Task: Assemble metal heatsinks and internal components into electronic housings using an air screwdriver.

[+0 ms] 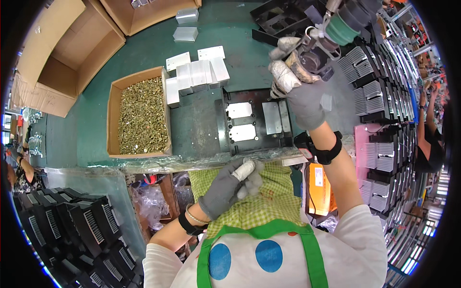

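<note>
My right hand (pixel 306 103), in a grey glove with taped fingertips, is closed around a hanging power screwdriver (pixel 342 28) with a green and black body. What look like its bit and tip sit by the upper right corner of a black metal plate (pixel 247 148). Two bright silver pads (pixel 239 110) and a grey metal block (pixel 272 118) lie on that plate. Closer to me, below the bench edge, my left hand (pixel 224 188) hovers over the checked cloth (pixel 278 185). Its gloved fingers are curled together; anything inside them is hidden.
Left of the plate stands a cardboard box of small brass-coloured screws (pixel 142 117). Silver metal blocks (pixel 196 74) lie behind it. Open cartons (pixel 79 53) occupy the far left. Black finned parts are stacked at right (pixel 372 91) and lower left (pixel 86 221). Other people work at both sides.
</note>
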Available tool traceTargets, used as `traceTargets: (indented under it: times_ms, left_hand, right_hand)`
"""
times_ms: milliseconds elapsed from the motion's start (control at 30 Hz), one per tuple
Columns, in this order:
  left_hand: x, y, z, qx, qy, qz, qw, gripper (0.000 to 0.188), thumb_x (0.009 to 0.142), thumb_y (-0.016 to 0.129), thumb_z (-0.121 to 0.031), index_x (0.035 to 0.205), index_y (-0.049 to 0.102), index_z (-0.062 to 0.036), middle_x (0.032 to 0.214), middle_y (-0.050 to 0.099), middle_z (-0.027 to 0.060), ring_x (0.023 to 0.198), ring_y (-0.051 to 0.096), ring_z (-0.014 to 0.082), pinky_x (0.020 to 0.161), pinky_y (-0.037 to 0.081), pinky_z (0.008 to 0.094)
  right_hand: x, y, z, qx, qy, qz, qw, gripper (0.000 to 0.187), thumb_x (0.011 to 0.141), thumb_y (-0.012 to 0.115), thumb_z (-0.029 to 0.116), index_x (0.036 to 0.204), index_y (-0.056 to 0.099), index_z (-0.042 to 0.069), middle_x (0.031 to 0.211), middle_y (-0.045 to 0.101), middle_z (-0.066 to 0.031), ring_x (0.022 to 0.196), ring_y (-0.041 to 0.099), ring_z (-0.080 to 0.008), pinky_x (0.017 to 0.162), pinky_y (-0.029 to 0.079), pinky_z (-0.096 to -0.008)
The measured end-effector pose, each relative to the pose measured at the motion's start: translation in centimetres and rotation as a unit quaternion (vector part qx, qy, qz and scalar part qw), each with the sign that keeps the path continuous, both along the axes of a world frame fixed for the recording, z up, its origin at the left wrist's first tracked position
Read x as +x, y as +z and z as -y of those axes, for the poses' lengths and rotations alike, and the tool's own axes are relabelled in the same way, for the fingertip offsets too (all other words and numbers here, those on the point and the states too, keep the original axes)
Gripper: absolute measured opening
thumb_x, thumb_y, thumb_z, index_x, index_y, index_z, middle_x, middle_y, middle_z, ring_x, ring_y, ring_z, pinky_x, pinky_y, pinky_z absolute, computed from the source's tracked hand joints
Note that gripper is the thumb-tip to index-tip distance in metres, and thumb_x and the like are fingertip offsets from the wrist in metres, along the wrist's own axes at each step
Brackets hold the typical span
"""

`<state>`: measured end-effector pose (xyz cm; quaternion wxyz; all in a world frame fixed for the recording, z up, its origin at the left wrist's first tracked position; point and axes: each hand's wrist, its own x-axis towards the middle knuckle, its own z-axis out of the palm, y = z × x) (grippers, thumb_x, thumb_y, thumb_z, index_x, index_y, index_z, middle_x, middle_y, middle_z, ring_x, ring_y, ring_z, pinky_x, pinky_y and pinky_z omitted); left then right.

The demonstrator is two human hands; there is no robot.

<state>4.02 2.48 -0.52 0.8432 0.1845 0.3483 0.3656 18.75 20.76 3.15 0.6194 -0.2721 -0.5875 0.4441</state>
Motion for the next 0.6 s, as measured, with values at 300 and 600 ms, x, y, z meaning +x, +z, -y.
traceTargets:
  times_ms: [300, 600]
  left_hand:
    - [0.3, 0.7, -0.1, 0.004, 0.057, 0.001, 0.998, 0.029, 0.098, 0.047, -0.032, 0.103, 0.054, -0.0045, 0.068, 0.051, -0.0008, 0.054, 0.043, 0.0052, 0.051, 0.034, 0.0206]
    - [1.2, -0.5, -0.3, -0.011, 0.075, 0.075, 0.994, 0.042, 0.095, 0.048, -0.044, 0.093, 0.055, -0.0027, 0.059, 0.045, -0.0005, 0.044, 0.032, 0.0048, 0.045, 0.029, 0.0201]
  right_hand:
    - [2.8, 2.4, 3.6, -0.075, 0.345, -0.183, 0.918, 0.057, 0.084, 0.062, 0.035, 0.131, 0.04, 0.011, 0.117, 0.053, -0.0149, 0.077, 0.057, -0.0236, 0.051, 0.049, -0.0405]
    - [3.1, 3.0, 10.3, -0.159, 0.301, -0.231, 0.911, 0.056, 0.083, 0.063, 0.033, 0.13, 0.042, 0.01, 0.115, 0.054, -0.0139, 0.079, 0.056, -0.0227, 0.054, 0.047, -0.0388]
